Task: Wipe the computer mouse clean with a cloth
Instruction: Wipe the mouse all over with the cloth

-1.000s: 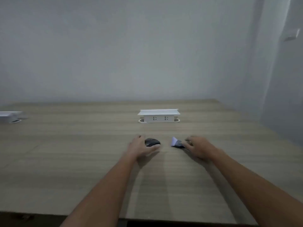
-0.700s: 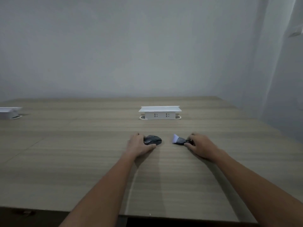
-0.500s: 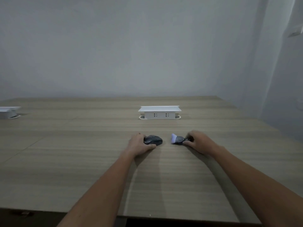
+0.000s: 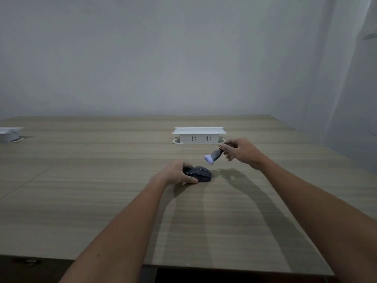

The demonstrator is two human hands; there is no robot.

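The mouse [image 4: 199, 174] lies on the tabletop [image 4: 81, 201], long axis running left to right, with the left hand [image 4: 175, 174] clasping its left end. The right hand [image 4: 241, 151] pinches a small dark cloth [image 4: 213, 156] in the air, pale end tipped down-left, just above and right of the mouse. My guess: the wipe starts from that right side.
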